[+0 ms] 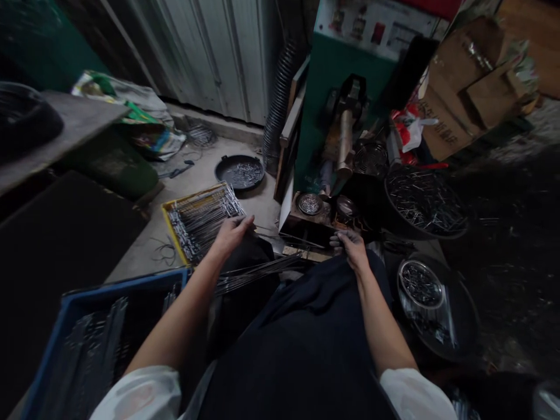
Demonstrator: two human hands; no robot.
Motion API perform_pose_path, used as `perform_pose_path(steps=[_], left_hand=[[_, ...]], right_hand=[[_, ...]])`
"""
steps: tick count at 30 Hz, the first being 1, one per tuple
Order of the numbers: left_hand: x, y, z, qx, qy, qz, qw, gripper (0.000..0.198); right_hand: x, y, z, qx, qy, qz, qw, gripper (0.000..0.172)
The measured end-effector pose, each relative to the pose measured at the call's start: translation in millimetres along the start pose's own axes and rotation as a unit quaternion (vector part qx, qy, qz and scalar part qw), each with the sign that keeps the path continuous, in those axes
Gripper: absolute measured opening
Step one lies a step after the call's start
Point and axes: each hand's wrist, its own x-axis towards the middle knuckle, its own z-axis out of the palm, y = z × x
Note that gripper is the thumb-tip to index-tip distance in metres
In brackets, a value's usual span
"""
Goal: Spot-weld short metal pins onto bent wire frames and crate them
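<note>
A thin metal rod (291, 236) spans the gap between my two hands, above my lap. My left hand (234, 232) is closed on its left end, beside a yellow crate (168, 224) of metal rods. Around the other end, my right hand (350, 245) has its fingers pinched, in front of the green machine (306, 140). A bundle of long thin rods (258, 273) lies across my lap, below my left hand. A small round dish of metal pieces (310, 203) sits on the machine's base, between and beyond my hands.
A blue crate (63, 315) with dark strips stands at lower left. Behind the yellow crate is a black pan (240, 172) of small pieces. To the right are a large basin (426, 201) of metal pieces, a round bowl (420, 284) and a cardboard box (464, 87).
</note>
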Motion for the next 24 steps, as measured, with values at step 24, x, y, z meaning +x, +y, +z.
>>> perform_pose_path(steps=[24], left_hand=[[12.8, -7.5, 9.7, 0.237, -0.147, 0.118, 0.953, 0.029]], right_hand=[[-19.2, -1.8, 16.5, -0.575, -0.160, -0.333, 0.730, 0.044]])
